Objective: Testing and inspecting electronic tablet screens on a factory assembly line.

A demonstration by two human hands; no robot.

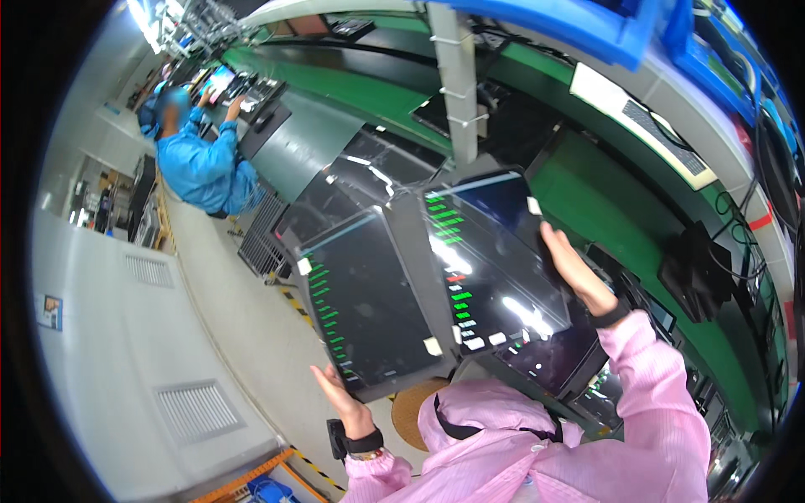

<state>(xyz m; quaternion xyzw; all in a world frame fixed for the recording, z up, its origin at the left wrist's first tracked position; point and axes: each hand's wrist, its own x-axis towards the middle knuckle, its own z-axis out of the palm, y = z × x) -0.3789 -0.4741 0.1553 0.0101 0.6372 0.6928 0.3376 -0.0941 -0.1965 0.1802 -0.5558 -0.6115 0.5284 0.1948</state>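
Two dark tablets lie side by side in front of me, their lit screens showing rows of mostly green marks. At the lower left edge of the left tablet (369, 306), my left hand (348, 407) grips, part of its fingers hidden beneath. My right hand (579, 272) has hold of the outer right edge of the right tablet (490, 260), fingers along the side and the rest out of sight. Dark grey borders surround both tablets; whether these are cases or a shared tray I cannot tell. Small white stickers sit at their corners, and bright reflections cross the right screen.
More dark screens (381, 163) lie on the green bench beyond the tablets. A grey post (457, 92) rises there; a white keyboard (641, 126) rests on a shelf at right, near cables. A person in blue (205, 168) works at the far left. A brown round stool (415, 412) stands close by.
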